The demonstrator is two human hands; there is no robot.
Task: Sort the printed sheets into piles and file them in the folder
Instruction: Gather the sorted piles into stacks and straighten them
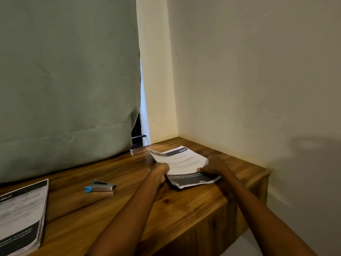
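Near the tabletop's (184, 206) far corner, both hands are working one small pile of printed sheets (186, 165): left hand (160, 172) pinching up the top sheet's edge, likely to separate it, right hand (214, 168) pressing the pile steady. Second, thicker pile (20, 215) lying left; one stapler (100, 187) between. No folder visible.

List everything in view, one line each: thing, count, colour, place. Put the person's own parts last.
small pile of printed sheets: one, white with dark bands, far right of the desk, top sheet lifted at its left side
thick stack of printed sheets: one, white with dark bands, near left edge of the desk
stapler: one, silver with a blue end, lying between the two piles
desk: one, brown wood, set into the wall corner
curtain: one, grey-green, hanging behind the desk at left
walls: cream, behind and right
left hand: grips the lifted sheet
right hand: rests on the small pile
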